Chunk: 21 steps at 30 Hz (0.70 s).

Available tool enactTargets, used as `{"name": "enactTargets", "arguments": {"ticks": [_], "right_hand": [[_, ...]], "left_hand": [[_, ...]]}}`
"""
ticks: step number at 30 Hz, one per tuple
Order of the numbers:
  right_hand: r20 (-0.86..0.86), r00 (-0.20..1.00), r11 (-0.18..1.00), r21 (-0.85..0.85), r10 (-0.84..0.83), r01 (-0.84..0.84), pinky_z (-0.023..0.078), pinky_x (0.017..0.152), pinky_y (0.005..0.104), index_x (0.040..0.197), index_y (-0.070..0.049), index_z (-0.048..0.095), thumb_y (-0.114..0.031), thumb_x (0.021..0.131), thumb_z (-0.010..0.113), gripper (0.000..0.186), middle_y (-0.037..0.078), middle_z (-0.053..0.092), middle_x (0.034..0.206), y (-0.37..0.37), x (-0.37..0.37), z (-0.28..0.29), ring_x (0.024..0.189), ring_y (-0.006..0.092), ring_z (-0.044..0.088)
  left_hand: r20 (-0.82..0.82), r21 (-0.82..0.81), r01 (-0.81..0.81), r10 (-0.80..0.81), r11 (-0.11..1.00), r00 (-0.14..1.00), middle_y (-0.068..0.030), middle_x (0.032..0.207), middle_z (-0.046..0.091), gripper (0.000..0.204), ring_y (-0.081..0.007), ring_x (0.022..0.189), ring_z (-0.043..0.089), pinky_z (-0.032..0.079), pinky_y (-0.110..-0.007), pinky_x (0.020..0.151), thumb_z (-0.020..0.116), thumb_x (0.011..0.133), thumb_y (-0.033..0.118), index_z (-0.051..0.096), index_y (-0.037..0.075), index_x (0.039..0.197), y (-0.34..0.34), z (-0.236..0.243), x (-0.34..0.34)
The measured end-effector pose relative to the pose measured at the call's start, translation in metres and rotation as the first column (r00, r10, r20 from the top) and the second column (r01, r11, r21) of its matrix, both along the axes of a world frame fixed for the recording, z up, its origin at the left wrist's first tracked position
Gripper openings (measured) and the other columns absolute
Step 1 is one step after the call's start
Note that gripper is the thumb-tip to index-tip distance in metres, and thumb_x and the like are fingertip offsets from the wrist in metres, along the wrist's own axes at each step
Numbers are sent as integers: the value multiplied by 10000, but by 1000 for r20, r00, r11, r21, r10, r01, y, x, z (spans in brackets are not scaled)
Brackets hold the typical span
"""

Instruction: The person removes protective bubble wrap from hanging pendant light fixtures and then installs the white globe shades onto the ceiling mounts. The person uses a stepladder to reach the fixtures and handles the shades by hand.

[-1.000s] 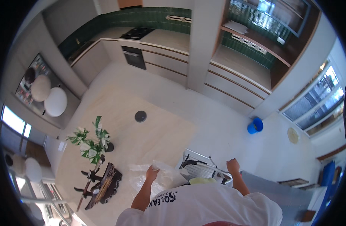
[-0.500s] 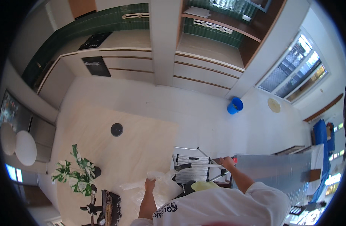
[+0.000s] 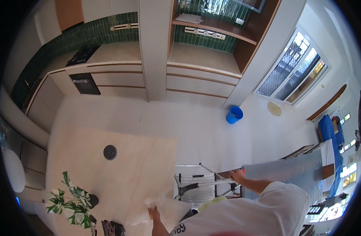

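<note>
My left hand [image 3: 153, 213] is closed on crumpled clear plastic sheeting [image 3: 168, 210] on the beige stone-look countertop [image 3: 141, 165]. My right hand [image 3: 237, 176] is closed around the rail of a metal step ladder [image 3: 196, 187] beside the counter. A yellow-green cloth [image 3: 210, 204] shows below the ladder, partly hidden by my shirt. Left of my left hand stand a potted variegated plant [image 3: 72, 204] and a dark carved ornament [image 3: 111, 228], cut off at the lower edge.
A round dark fitting [image 3: 109, 152] sits in the countertop. Across the white floor [image 3: 200, 126] stand kitchen cabinets [image 3: 196, 88] with a hob [image 3: 82, 56], a blue bucket [image 3: 234, 115] and a round pale item [image 3: 274, 109]. A plastic-wrapped panel [image 3: 282, 165] is at my right.
My view has swung up and rightward, so the room sits lower and further left. My right hand has moved onto the ladder's rail. My left hand stays at the plastic.
</note>
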State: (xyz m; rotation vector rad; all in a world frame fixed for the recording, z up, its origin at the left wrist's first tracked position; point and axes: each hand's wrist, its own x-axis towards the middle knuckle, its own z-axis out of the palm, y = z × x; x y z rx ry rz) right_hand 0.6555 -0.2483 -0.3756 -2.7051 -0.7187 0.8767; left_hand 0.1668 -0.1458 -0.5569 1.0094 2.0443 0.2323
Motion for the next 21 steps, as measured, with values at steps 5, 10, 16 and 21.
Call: {"name": "enactTargets", "arguments": {"ticks": [5, 10, 16, 21], "right_hand": [[-109, 994, 999, -43, 20, -24, 471, 690, 361, 744, -96, 692, -377, 777, 469, 360, 107, 644, 698, 0, 3, 5, 709, 256, 621], [-162, 983, 994, -51, 92, -101, 467, 704, 335, 756, -79, 697, -331, 792, 443, 359, 93, 656, 736, 0, 6, 7, 721, 223, 613], [-143, 987, 996, -44, 67, -74, 456, 687, 300, 737, -54, 697, -267, 799, 432, 347, 87, 656, 715, 1, 8, 5, 663, 184, 587], [-212, 972, 994, 14, 105, -104, 464, 584, 319, 737, -70, 699, -314, 807, 471, 341, 95, 639, 678, 6, 7, 12, 565, 182, 564]], "left_hand": [[-179, -13, -61, 58, 998, 982, -184, 1075, 566, 555, -336, 992, 536, 383, -437, 873, 664, 713, 317, 458, 16, 1131, -13, -10, 12], [-253, -87, 82, -102, 993, 962, -189, 1121, 523, 825, -308, 1059, 476, 338, -481, 902, 703, 610, 413, 363, 4, 1240, -39, -41, 2], [-742, 80, 455, -252, 887, 621, -150, 975, 562, 579, -268, 982, 509, 357, -429, 894, 715, 599, 343, 567, 28, 1062, -69, -36, 18], [-556, 127, 506, -361, 853, 748, -145, 964, 582, 449, -299, 941, 536, 389, -416, 868, 647, 721, 302, 560, 25, 1063, -67, 1, 15]]}}
